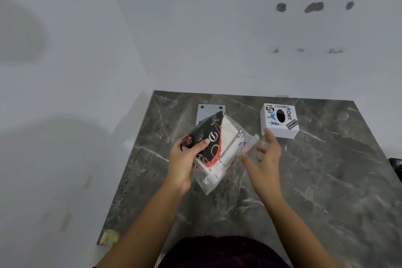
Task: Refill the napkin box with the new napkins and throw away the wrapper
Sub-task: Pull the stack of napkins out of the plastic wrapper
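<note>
The left hand (185, 159) grips the wrapped napkin pack (217, 148) above the marble table (326, 180), left of the white napkin box (280, 121). The right hand (266, 159), fingers spread, seems to touch the pack's clear wrapper end (250, 143).

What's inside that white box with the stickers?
The box has a dark oval hole on top, and only blackness shows through it. No napkin sticks out. Whether anything lies deeper inside cannot be seen; the walls cover it.
</note>
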